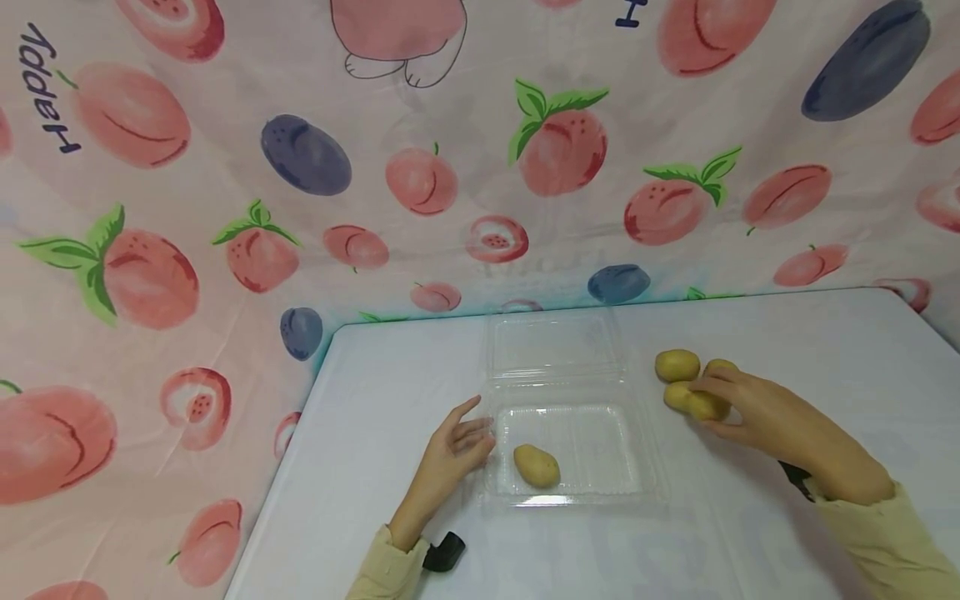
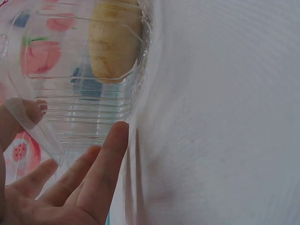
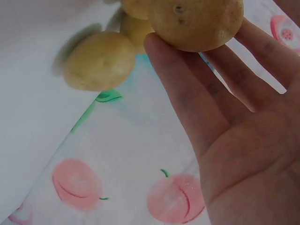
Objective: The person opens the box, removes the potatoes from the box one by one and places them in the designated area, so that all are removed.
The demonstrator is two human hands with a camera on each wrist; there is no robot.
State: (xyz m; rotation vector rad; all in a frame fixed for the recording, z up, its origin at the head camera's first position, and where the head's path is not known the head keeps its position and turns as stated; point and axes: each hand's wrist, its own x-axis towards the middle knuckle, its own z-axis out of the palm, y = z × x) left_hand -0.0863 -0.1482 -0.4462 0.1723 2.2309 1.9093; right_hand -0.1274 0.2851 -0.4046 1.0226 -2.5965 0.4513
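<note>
A clear plastic clamshell box [image 1: 645,450] lies with its lid [image 1: 555,346] folded back, and one potato [image 1: 536,467] sits in its lower left part. My left hand [image 1: 453,450] is at the box's left edge, fingers spread and extended. In the left wrist view, its thumb shows through the clear rim and its other fingers lie beside the ribbed wall. To the right of the box, my right hand [image 1: 765,412] holds a potato [image 3: 197,23] between thumb and fingertips. Other potatoes [image 1: 677,365] lie close together around that hand, partly hidden by it.
A white-covered table [image 1: 810,350] bears everything. Behind it and on its left hangs a fruit-printed cloth [image 1: 420,108]. Black wrist-worn pieces [image 1: 445,552] show at both sleeves.
</note>
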